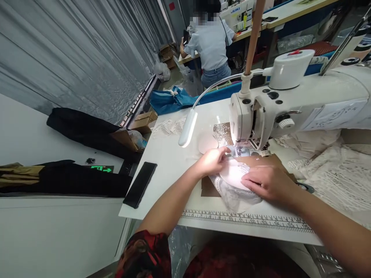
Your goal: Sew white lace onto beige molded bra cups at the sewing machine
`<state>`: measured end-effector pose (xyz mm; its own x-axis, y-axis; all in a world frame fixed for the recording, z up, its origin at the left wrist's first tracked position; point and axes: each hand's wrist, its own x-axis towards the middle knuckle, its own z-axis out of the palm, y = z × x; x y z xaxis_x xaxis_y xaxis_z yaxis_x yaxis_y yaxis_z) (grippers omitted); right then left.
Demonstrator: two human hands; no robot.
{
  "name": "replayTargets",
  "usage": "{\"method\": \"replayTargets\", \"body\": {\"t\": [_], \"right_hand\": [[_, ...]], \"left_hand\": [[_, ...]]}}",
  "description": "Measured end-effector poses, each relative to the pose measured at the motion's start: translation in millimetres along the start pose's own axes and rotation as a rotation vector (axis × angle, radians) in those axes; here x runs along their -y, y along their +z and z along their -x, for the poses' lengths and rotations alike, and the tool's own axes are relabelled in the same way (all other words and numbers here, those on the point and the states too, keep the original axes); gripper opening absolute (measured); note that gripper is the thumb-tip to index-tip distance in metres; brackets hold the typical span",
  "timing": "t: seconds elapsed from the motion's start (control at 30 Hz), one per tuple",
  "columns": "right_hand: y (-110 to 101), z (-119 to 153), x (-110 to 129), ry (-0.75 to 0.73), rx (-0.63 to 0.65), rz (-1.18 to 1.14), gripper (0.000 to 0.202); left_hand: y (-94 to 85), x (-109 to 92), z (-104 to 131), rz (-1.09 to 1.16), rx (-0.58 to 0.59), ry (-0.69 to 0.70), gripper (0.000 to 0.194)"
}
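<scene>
A white padded cup piece with lace trim (pixel 235 174) lies on the sewing table (pixel 171 166), its far edge under the presser foot of a white sewing machine (pixel 292 104). My left hand (pixel 213 161) pinches the piece's left edge close to the needle. My right hand (pixel 268 181) rests flat on its right side, fingers together, pressing it down. A second pale cup (pixel 207 143) sits just behind my left hand.
A gooseneck lamp (pixel 188 128) hangs over the table. A black phone (pixel 140 184) lies at the left edge, a printed ruler (pixel 246 221) along the front. Lace fabric (pixel 333 173) is piled at right. Another person (pixel 210 42) sits at a far table.
</scene>
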<state>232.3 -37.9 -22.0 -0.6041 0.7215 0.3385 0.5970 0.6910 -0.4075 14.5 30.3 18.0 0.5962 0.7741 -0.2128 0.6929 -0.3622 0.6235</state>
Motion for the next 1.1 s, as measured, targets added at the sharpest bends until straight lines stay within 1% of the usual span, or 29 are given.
{"method": "replayTargets", "body": {"t": [0.07,0.1,0.17,0.23,0.27,0.3,0.4,0.43,0.5,0.57,0.63,0.7,0.77,0.9,1.1], "right_hand": [[0,-1,1,-0.002,0.025,-0.021,0.038],[-1,-1,1,-0.01,0.014,-0.025,0.039],[-1,-2,1,-0.01,-0.063,-0.005,0.036],[-1,-2,0,0.031,-0.142,0.075,0.027],[0,-3,-1,0.062,-0.16,0.129,0.025],[2,-3,-3,0.09,-0.158,0.184,0.026],[7,-2,-7,0.141,-0.065,0.281,0.027],[8,-2,-8,0.151,-0.034,0.29,0.027],[10,-2,-9,0.164,-0.013,0.293,0.027],[11,-2,-9,0.171,-0.019,0.289,0.028],[11,-3,-8,0.184,-0.021,0.294,0.03],[11,-4,-7,0.205,-0.004,0.299,0.032],[10,-7,-6,0.23,0.02,0.292,0.033],[9,-12,-4,0.281,0.048,0.28,0.036],[10,-16,-4,0.299,0.022,0.33,0.036]], "left_hand": [[-0.5,4,-1,-0.009,-0.048,-0.045,0.036],[0.2,5,-3,-0.008,-0.052,-0.039,0.034],[2.1,5,-7,-0.022,-0.036,0.0,0.03],[3.1,2,-10,-0.07,-0.018,0.032,0.028],[2.9,-1,-10,-0.121,-0.033,0.038,0.027],[2.6,-5,-8,-0.188,-0.069,0.038,0.026],[3.8,-20,3,-0.364,-0.207,0.042,0.022],[6.1,-25,8,-0.394,-0.219,0.072,0.022],[14.5,-30,17,-0.415,-0.171,0.173,0.024],[25.5,-29,23,-0.443,-0.125,0.252,0.028],[34.7,-23,24,-0.462,-0.109,0.266,0.035],[38.8,-16,24,-0.471,-0.103,0.246,0.043],[37.3,-11,22,-0.483,-0.084,0.239,0.049],[26.4,-4,17,-0.527,-0.045,0.238,0.058],[12.8,5,6,-0.558,0.021,0.288,0.063]]}}
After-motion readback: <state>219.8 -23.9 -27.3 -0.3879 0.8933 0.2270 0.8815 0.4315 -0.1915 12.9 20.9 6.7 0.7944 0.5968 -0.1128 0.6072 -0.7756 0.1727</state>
